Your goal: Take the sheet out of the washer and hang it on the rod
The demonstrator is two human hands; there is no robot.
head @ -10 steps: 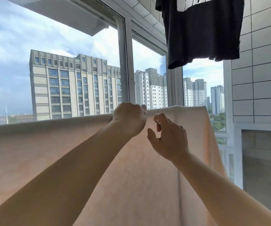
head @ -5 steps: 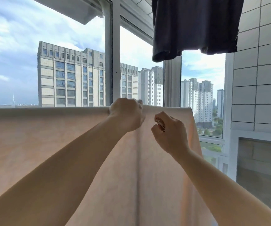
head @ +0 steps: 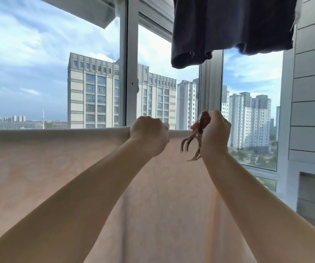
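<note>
Before the window, left hand grips the draped sheet's top edge; right hand squeezes a metal clip.

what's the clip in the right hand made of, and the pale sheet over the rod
The claw-shaped clip looks like bare polished metal: silvery, shiny prongs with a rivet at the pivot; its brownish handles may be coated or rusted. The pale peach sheet looks like thin, matte woven fabric: it drapes in soft folds and lets light through.

Both forearms are bare to the frame's edge, with no sleeves, and the hands are ungloved.
</note>
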